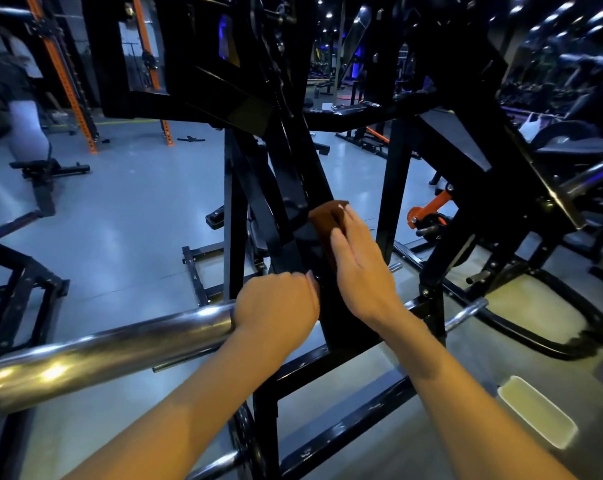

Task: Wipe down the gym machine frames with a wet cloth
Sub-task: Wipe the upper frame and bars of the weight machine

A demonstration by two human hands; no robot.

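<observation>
Cloth (328, 220) — a folded brown one — lies flat against a slanted black bar of the machine frame (313, 188) at the centre of the frame, pressed there by the right hand (358, 268), whose fingers are stretched out straight and close together over it. The left hand (275, 303) sits just below and to the left, fingers curled round the end of a chrome bar (120, 351) — that bar runs off toward the lower left.
</observation>
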